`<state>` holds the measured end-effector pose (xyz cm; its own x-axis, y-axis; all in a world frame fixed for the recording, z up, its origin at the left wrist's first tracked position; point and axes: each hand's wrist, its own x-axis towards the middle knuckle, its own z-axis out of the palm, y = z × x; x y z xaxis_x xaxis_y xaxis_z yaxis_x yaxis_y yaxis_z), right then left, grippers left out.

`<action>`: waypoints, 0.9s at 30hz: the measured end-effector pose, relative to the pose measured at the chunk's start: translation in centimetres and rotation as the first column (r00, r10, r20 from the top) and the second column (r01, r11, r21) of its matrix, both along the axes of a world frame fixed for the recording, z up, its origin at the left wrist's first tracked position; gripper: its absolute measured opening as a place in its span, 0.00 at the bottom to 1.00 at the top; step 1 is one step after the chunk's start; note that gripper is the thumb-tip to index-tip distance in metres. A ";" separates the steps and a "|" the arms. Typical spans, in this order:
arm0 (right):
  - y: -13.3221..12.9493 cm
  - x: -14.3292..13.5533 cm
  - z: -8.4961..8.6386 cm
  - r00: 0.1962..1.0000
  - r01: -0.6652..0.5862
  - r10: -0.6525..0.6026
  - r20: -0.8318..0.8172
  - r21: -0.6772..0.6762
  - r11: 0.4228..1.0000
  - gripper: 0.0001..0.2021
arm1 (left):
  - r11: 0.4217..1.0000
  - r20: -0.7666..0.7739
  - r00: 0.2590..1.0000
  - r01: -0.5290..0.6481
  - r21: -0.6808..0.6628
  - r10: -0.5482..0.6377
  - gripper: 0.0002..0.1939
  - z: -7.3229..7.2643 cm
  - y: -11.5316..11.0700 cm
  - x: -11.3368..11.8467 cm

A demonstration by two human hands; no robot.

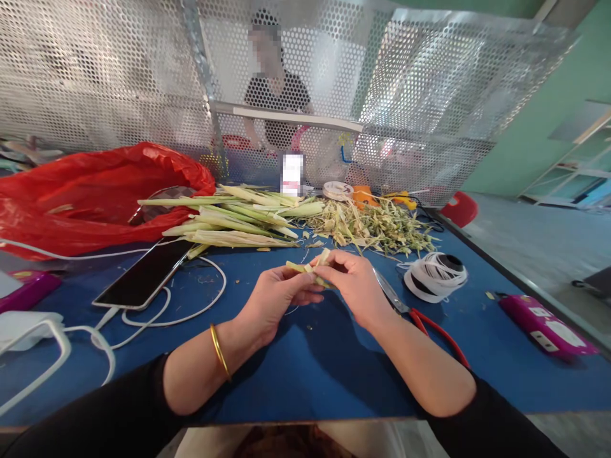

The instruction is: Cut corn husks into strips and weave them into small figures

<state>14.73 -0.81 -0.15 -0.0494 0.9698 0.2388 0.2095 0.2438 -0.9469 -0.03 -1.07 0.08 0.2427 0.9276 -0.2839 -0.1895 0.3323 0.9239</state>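
My left hand (272,299), with a gold bangle at the wrist, pinches a folded pale green leaf strip (296,266) over the middle of the table. From the other side my right hand (356,283) pinches the same strip, its fingertips nearly touching the left thumb. A pale end pokes up between the fingers; the rest is partly hidden. Beyond the hands lies a bundle of long pale green leaves (238,222). Right of it is a heap of small dried, curled plant pieces (377,224). Red-handled scissors (419,321) lie beside my right forearm, partly covered by it.
On the blue table (305,381) sit a white cord spool (424,280), a purple box (544,324), a phone (146,277) with a looping white cable (176,319), and a red plastic bag (100,191). A perforated metal screen (143,70) stands behind, a person beyond it.
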 end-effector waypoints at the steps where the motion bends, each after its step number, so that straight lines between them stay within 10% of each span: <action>1: 0.0 0.0 0.0 0.997 0.032 -0.038 0.068 0.079 0.996 0.04 | 1.000 -0.008 1.000 -0.002 -0.008 0.001 0.09 0.0 0.0 0.0; 5: -0.2 0.1 0.0 0.935 0.069 -0.165 0.314 0.295 0.953 0.05 | 0.998 -0.079 0.997 0.021 0.064 -0.016 0.10 -0.1 0.1 -0.2; 12: -0.3 0.1 0.2 0.965 0.057 -0.104 0.240 0.192 0.980 0.05 | 0.873 -0.276 0.951 0.014 0.488 0.139 0.07 -0.2 0.5 -0.8; 27: -0.3 0.2 0.2 0.916 0.102 -0.258 0.308 0.442 0.891 0.05 | 0.999 0.249 0.968 0.028 0.021 -0.032 0.12 -0.2 0.1 -0.1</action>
<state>14.88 -1.12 0.05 -0.0389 0.7877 0.6148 0.5845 0.5170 -0.6254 -0.13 -1.01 -0.16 0.3318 0.9229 -0.1954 -0.4047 0.3264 0.8542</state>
